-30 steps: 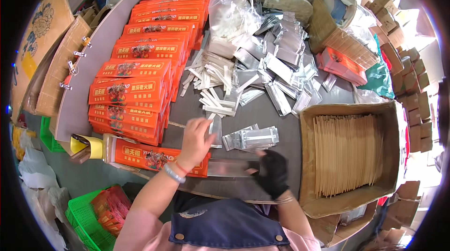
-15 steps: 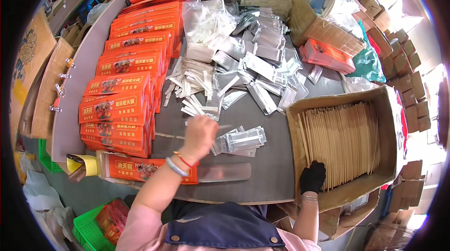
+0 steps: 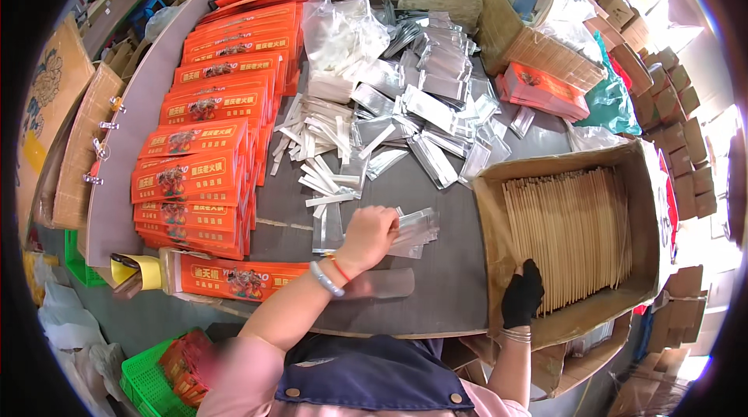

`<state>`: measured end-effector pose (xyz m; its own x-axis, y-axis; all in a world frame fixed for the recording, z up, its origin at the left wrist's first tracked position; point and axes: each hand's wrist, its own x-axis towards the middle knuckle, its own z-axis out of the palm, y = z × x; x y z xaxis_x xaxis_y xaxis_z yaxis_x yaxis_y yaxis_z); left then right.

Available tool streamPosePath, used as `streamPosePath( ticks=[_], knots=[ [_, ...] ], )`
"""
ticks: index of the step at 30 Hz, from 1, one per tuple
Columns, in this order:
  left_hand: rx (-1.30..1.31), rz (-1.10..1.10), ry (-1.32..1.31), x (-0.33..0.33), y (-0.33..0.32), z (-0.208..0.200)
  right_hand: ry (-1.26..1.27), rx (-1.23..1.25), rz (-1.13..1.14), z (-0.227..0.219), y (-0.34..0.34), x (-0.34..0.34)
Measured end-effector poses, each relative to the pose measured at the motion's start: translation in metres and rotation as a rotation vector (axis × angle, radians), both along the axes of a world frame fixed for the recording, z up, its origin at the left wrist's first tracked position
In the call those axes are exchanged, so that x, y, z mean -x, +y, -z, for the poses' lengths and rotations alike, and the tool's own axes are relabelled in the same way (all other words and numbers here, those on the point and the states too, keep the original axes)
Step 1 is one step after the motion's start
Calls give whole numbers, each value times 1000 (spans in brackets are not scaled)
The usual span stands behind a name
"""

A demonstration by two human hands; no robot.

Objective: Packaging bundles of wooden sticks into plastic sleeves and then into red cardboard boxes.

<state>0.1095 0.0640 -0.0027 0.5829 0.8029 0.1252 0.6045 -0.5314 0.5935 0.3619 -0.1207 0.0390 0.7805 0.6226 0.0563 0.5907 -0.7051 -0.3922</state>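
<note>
My left hand [image 3: 374, 231], bare with a bracelet and a red cord at the wrist, is closed at the left end of a small pile of clear flat packets [image 3: 419, 231]. The packets by its fingers are smeared by motion. Below that forearm lies an orange printed sleeve [image 3: 226, 280], with a clear plastic strip [image 3: 393, 283] beyond its right end. My right hand [image 3: 522, 294], in a black fingertipless glove, is curled inside the cardboard box [image 3: 492, 222], against the left side of a row of thin wooden chopsticks [image 3: 573, 238]. What its fingers grip is hidden.
Stacked orange sleeves [image 3: 191, 175] line the table's left side. White paper-wrapped strips [image 3: 315, 132] and silvery packets [image 3: 436, 109] are heaped in the middle, beside a clear plastic bag [image 3: 343, 31]. More orange packages [image 3: 541, 91] lie behind the chopstick box. A raised grey edge [image 3: 148, 58] borders the table.
My left hand has moved right from the white strips to the clear packets. A white strip and a clear packet show where it was. My right hand has shifted slightly, its thumb tip now showing.
</note>
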Motion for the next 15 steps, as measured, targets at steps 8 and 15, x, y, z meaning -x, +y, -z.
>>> streamPosePath(
  ticks=[8,15],
  knots=[
    [193,104,49,87,-56,-13,300,81,-749,2,17,37],
    [16,15,91,121,-83,-7,187,46,-1083,43,38,82]
  ],
)
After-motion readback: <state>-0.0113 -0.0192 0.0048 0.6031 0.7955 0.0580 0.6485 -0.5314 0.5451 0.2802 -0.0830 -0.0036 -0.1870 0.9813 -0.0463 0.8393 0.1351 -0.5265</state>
